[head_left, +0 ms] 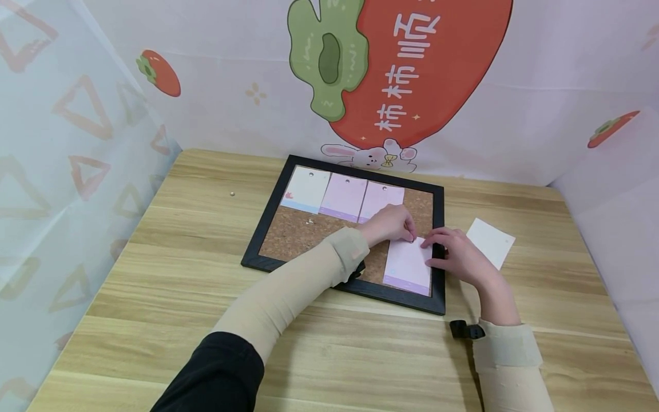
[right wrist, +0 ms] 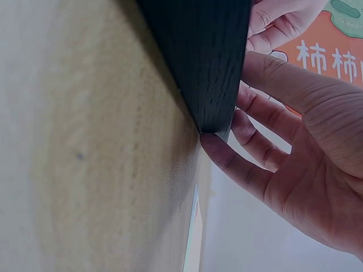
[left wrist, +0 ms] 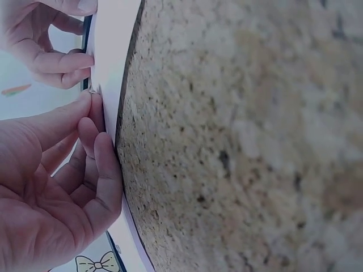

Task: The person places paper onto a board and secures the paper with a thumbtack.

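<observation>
A black-framed corkboard [head_left: 293, 236] lies on the wooden table. At its lower right is a white card [head_left: 408, 264] with a purple bottom band. My left hand [head_left: 388, 222] pinches a small metal thumbtack [left wrist: 94, 91] between thumb and index finger at this card's top edge. My right hand [head_left: 462, 257] reaches over the board's right side, its fingertips touching the card's right part. In the right wrist view, this hand's fingers [right wrist: 235, 161] also rest along the black frame [right wrist: 198, 62]. The tack's point is hidden.
Along the board's upper part hang a white card [head_left: 306, 189] with a blue band and two purple-banded cards [head_left: 343, 194]. A loose white card [head_left: 491, 243] lies right of the board. Several small tacks [head_left: 310, 221] lie on the cork; another small piece [head_left: 232, 194] sits left on the table.
</observation>
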The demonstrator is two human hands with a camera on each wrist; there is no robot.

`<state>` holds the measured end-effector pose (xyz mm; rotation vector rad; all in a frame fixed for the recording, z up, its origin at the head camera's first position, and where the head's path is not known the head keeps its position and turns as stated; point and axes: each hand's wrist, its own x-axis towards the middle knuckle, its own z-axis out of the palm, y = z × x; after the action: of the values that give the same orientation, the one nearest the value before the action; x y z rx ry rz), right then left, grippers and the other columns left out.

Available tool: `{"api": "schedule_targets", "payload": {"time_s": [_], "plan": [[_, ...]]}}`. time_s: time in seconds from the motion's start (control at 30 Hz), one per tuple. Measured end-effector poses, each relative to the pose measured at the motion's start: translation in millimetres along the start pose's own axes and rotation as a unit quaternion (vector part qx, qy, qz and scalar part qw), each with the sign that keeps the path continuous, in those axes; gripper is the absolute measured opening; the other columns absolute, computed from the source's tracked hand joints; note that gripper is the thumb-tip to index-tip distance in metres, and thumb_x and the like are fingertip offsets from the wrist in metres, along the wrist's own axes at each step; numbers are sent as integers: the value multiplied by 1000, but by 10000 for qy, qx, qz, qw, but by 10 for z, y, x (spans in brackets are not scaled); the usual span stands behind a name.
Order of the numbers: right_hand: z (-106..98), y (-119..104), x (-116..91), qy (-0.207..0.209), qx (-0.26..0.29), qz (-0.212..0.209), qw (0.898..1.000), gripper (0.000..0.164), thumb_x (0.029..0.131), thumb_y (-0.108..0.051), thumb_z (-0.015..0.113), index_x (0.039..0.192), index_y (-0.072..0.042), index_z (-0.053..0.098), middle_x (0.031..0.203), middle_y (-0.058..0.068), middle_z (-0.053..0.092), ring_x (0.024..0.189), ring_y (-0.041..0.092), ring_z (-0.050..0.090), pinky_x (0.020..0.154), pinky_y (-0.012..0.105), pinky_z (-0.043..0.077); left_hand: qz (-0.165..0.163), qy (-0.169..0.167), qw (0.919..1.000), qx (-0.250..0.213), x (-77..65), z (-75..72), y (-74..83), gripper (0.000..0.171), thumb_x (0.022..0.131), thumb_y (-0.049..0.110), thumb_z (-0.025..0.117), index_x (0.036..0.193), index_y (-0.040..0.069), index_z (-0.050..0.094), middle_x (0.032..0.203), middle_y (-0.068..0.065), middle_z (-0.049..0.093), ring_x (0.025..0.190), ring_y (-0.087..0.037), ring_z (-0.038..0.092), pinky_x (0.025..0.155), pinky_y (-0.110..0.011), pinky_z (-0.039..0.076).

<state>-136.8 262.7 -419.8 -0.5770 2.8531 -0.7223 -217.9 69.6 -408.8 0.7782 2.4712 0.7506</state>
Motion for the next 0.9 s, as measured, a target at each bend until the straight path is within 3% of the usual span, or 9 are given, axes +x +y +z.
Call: {"api": "schedule_targets", "payload": {"time_s": [0.6, 0.9], "plan": [[10, 5, -4, -35, 32, 84, 10000, 25, 83, -7, 79, 107, -5, 71, 128, 24, 62, 121, 46, 50, 104, 62, 39, 17, 67, 9999, 86, -11, -13, 19, 8, 91, 19, 74, 92, 15, 81, 97, 4, 77, 94, -12, 64, 84, -23, 47], [17, 8, 3, -52, 46, 149, 9999, 25, 83, -7, 79, 107, -5, 71, 129, 24, 62, 121, 45, 50, 104, 61, 39, -85, 59, 9996, 255, 14, -12, 28, 7, 90, 21, 76, 91, 15, 80, 93, 5, 77, 86, -9, 63, 80, -21, 48]]}}
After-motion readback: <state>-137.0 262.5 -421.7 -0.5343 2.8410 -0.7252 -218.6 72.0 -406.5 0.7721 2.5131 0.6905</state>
